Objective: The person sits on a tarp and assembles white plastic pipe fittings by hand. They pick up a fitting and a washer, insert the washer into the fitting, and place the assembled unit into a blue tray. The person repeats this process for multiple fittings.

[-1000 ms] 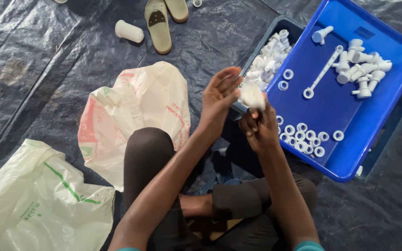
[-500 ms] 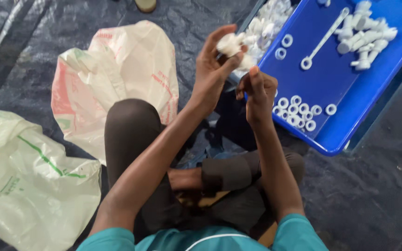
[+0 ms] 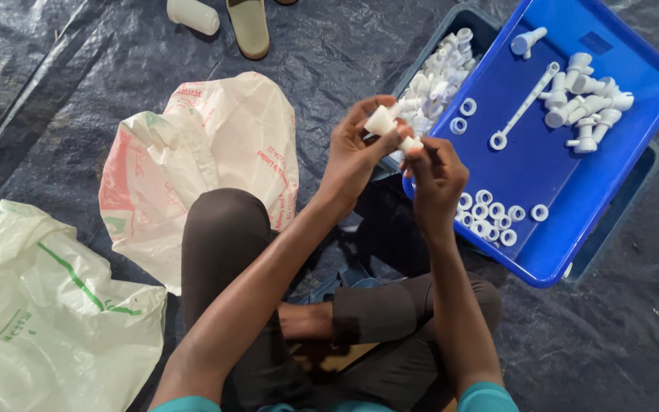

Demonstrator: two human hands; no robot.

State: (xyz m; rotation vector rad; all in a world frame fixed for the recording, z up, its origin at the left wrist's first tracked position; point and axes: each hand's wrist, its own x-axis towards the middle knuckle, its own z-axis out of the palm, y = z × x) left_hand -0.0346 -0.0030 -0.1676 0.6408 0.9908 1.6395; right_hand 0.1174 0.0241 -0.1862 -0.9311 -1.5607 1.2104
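I see a dark plastic tarpaulin (image 3: 62, 91) spread over the ground, creased and shiny, carrying everything here. At its near left edge lies a pale sack with green print (image 3: 40, 305); just right of it is a second crumpled sack with red print (image 3: 207, 152), which touches my bent knee. At the far edge sit a white bottle on its side (image 3: 192, 15) and a tan sandal (image 3: 249, 27).

My left hand (image 3: 356, 156) is raised in front of me, thumb and fingers clamped around a small white plastic fitting (image 3: 384, 122). My right hand (image 3: 436, 179) is just beside it, fingertips pinched together on the lower end of that same fitting, so both hands meet on the piece above the gap between my knee and the blue tray (image 3: 543, 252).

The tray lies toward the far right edge of the tarpaulin, resting on a dark bin (image 3: 619, 206). White rings (image 3: 490, 217) cluster at its near left corner, assembled white fittings (image 3: 585, 103) lie at the far right, and a long white stem (image 3: 524, 107) lies in the middle. A heap of loose white parts (image 3: 436, 84) fills the bin beside the tray's left wall.

Compared with half a second ago, the sandal and bottle have come into sight at the top, and my hands sit lower in view with the fitting turned more slantwise.
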